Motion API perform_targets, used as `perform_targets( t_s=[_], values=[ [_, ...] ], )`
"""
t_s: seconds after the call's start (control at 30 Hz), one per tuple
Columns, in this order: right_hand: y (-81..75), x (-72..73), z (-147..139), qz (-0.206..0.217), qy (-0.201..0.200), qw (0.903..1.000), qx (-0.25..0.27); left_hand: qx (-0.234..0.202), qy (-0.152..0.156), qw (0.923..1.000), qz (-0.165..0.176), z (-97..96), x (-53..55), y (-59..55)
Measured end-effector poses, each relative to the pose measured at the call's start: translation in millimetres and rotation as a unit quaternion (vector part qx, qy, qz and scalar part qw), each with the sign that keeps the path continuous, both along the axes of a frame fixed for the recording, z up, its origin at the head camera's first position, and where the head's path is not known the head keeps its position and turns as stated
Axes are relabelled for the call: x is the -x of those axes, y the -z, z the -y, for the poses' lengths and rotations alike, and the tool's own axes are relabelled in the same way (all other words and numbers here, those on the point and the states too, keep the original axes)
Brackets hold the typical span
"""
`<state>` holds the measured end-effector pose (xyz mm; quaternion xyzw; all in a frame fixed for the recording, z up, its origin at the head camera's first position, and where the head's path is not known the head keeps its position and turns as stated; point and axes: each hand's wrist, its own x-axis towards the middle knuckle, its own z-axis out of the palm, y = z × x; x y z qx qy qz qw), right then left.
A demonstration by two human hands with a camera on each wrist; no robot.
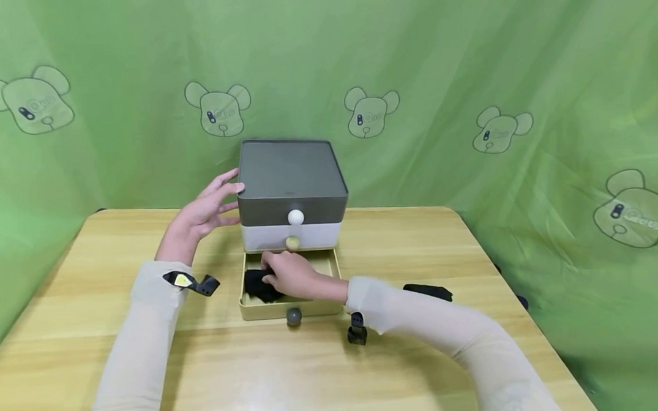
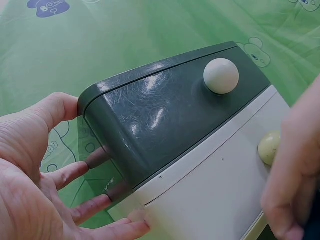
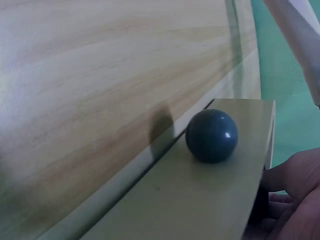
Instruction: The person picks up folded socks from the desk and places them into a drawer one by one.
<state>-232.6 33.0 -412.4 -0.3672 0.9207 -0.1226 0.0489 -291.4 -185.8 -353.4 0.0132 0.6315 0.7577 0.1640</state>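
A small three-tier drawer box (image 1: 291, 167) stands toward the back of the table, grey on top, white in the middle and cream below. Its bottom drawer (image 1: 262, 311), with a dark grey knob (image 3: 212, 136), is pulled out. My left hand (image 1: 203, 210) rests against the box's left side, fingers spread and thumb at the top edge. Inside the open drawer, my right hand (image 1: 294, 274) pinches a soft black cloth item (image 1: 259, 286) lying at the left. The upper drawers, with a white knob (image 2: 221, 76) and a yellowish knob (image 2: 269, 148), are closed.
Another black item (image 1: 428, 292) lies on the wooden table (image 1: 248, 374) at the right, just beyond my right sleeve. A green curtain (image 1: 300, 47) printed with bear heads hangs behind the table and along its sides.
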Motion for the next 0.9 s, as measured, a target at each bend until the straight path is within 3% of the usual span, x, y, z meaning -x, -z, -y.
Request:
perform_targets(
  t_s=[0.17,0.33,0.73,0.9],
  values=[
    [10.6,-5.5,1.3,-0.006,0.003,0.9990,-0.044,-0.001,0.002,1.0000,0.003,-2.3,-3.1,5.9],
    [14.7,-4.9,2.2,-0.018,-0.001,0.9985,-0.052,0.000,0.002,1.0000,0.004,-1.7,-3.5,6.6],
    [2.8,-4.6,3.0,-0.038,-0.018,0.9980,-0.047,0.004,0.001,1.0000,0.003,3.9,0.2,0.6],
    [-3.8,-6.3,-1.1,-0.021,-0.024,0.9989,-0.035,0.002,-0.001,1.0000,0.000,2.4,0.9,2.1]
  ],
)
